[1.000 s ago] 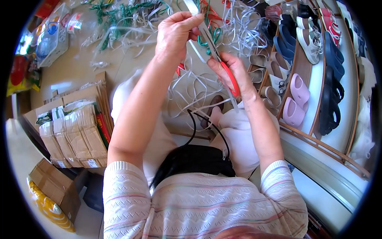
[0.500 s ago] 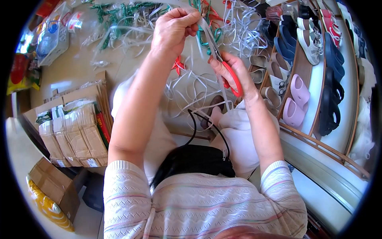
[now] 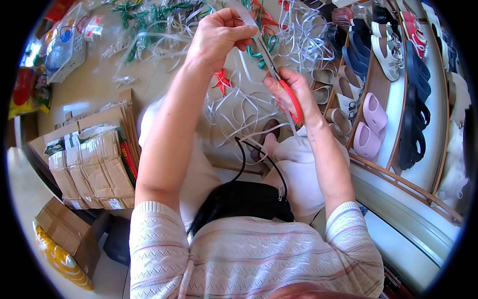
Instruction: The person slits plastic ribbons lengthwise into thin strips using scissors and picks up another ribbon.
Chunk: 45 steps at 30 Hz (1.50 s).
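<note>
Near the top centre my left hand (image 3: 219,37) pinches a white strip (image 3: 245,14) between thumb and fingers. My right hand (image 3: 294,92) is wrapped round the red handles of a pair of scissors (image 3: 291,101). The scissor blades point up toward my left fingertips and lie along the strip; whether they are parted is hard to tell. A thin white strip hangs below my right hand toward my knee. Under both hands, loose white strips (image 3: 234,107) and a red knotted piece (image 3: 221,79) lie on the floor.
Shoe racks (image 3: 386,172) with several pairs stand at the right. Flattened cardboard (image 3: 92,174) and an open box (image 3: 62,224) are at the left, a white basket (image 3: 69,55) at the upper left. Green strings (image 3: 144,22) lie at the top. A black bag (image 3: 239,202) rests on my lap.
The strip between my hands has shifted and its upper part hangs differently. My left hand moved slightly left, then a little down. My right hand stays round the scissors, with the blades tilted slightly differently.
</note>
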{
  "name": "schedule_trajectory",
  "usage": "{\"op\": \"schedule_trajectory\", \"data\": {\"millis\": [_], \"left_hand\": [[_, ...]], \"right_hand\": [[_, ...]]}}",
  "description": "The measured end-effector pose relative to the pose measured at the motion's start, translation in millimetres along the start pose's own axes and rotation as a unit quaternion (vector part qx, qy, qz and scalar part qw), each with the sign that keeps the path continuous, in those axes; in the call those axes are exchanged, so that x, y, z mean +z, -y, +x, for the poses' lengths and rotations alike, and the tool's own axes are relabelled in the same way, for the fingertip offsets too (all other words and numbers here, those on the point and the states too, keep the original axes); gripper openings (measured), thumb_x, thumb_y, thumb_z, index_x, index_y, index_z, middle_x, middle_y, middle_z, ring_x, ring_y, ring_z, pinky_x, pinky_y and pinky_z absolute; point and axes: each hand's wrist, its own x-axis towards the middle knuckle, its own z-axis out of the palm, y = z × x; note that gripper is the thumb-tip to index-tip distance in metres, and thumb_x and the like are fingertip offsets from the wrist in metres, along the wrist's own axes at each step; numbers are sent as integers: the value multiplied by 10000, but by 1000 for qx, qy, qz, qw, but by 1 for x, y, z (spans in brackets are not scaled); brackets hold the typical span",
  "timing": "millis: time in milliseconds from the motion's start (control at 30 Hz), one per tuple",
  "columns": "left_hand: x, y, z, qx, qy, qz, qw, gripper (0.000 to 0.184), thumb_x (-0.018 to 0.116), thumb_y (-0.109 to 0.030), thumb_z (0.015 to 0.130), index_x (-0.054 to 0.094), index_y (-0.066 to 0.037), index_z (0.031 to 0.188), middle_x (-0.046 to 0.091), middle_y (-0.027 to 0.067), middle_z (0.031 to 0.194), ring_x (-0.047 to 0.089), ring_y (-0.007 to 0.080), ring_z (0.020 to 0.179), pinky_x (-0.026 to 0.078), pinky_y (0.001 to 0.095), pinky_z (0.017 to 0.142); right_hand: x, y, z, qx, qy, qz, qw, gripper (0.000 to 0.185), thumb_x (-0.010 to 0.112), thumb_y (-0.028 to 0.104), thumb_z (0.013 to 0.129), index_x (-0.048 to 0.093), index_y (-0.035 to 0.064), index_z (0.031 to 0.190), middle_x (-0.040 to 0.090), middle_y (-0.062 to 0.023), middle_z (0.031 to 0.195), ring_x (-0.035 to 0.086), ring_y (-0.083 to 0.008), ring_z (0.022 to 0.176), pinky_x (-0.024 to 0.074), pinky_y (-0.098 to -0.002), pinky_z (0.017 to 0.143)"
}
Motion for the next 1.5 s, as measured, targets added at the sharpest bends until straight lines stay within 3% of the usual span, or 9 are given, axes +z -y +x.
{"op": "schedule_trajectory", "data": {"millis": [367, 600, 700, 800, 1100, 1200, 1300, 1500], "left_hand": [[4, 0, -4, -23, 4, 18, 1000, 220, 632, -59, 761, 597, -4, 971, 588, 28, 727, 547, 96, 601, 440, 224, 544], [-2, -5, -2, 8, -38, 90, 995, 205, 640, -106, 766, 625, 3, 939, 584, 22, 687, 527, 82, 584, 437, 217, 547], [1, -6, -4, 14, -38, 109, 993, 194, 636, -96, 768, 628, 6, 933, 580, 23, 670, 519, 79, 569, 432, 214, 541], [5, -4, -4, 12, -19, 129, 991, 192, 625, -74, 774, 623, 10, 945, 577, 26, 658, 518, 80, 559, 428, 210, 537], [0, -7, -2, 18, -60, 113, 992, 202, 626, -148, 789, 635, 9, 916, 574, 26, 636, 524, 85, 561, 433, 218, 537], [2, -5, -3, 24, -62, 138, 988, 178, 643, -158, 777, 642, 8, 844, 574, 36, 610, 522, 91, 536, 428, 220, 517], [5, -2, -4, 22, -46, 141, 989, 170, 647, -161, 774, 642, 5, 809, 574, 40, 602, 521, 92, 523, 421, 220, 502], [7, -4, -5, 17, -71, 133, 988, 186, 640, -189, 784, 640, -3, 775, 570, 36, 595, 515, 92, 513, 412, 220, 489]], "right_hand": [[1, 4, 1, -3, 7, 32, 999, 236, 611, 312, 817, 539, 88, 839, 416, 68, 529, 365, -26, 414, 276, -179, 384], [-1, 3, 0, -5, 12, 8, 1000, 218, 618, 289, 815, 548, 86, 847, 409, 76, 532, 344, -21, 411, 251, -178, 372], [-1, -9, 8, -76, 17, 13, 997, 211, 610, 279, 822, 552, 80, 864, 405, 79, 535, 336, -19, 410, 239, -177, 368], [-2, 9, 3, 8, 19, -5, 1000, 202, 606, 263, 827, 555, 75, 878, 405, 81, 539, 334, -15, 420, 236, -175, 377], [-3, -2, 3, -34, 22, 18, 999, 196, 603, 263, 829, 541, 78, 842, 403, 81, 549, 340, -12, 421, 243, -173, 378], [-6, 5, 0, 47, 31, 12, 998, 199, 606, 264, 826, 536, 77, 837, 405, 81, 554, 345, -10, 430, 249, -165, 386], [-1, 5, 3, -2, 26, 41, 999, 201, 608, 267, 824, 536, 80, 838, 404, 82, 553, 340, -7, 419, 248, -162, 377], [-2, 1, 2, 24, 32, 1, 999, 210, 606, 266, 825, 534, 74, 871, 408, 76, 550, 341, -9, 412, 259, -162, 371]]}}
